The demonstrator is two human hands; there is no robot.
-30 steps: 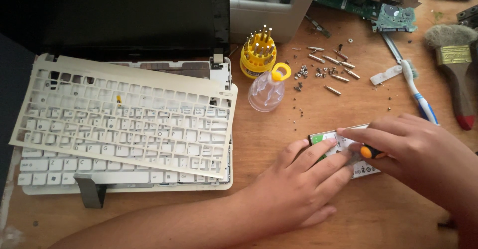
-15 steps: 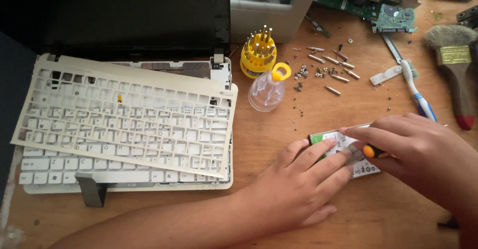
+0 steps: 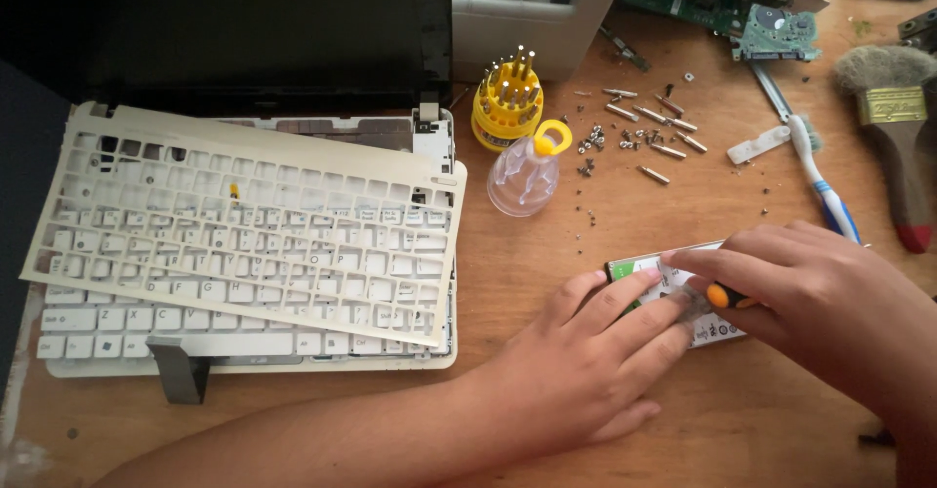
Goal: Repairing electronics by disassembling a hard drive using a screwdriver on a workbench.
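Hard drive point(image 3: 673, 288) sits flat on the wooden table point(image 3: 547, 254), right of the white laptop point(image 3: 244, 337) and below the scatter of loose screws point(image 3: 634, 142). Most of it is covered by my hands; only a green-edged strip and part of the label show.

My left hand point(image 3: 586, 361) lies flat on the drive's near end, fingers extended and close together, pinning it down — not gripping anything. My right hand point(image 3: 820, 298) is closed around a small screwdriver point(image 3: 727, 297); only its orange collar and a bit of clear handle show between the fingers. The tip is hidden under my fingers, so I can't tell whether it's seated in a screw.

To do this well, as I judge it: keep the driver upright over the screw head, press down before turning, and let the left hand take the torque so the drive doesn't spin on the wood. Slipping off risks scoring the label or the board.

Nearby: the yellow bit holder point(image 3: 508, 107), its clear cap point(image 3: 527, 171) just beside it, a toothbrush point(image 3: 825, 181) and a paint brush point(image 3: 893, 137) to the right. The loose keyboard bezel point(image 3: 244, 224) lies tilted across the laptop — well apart from my hands.
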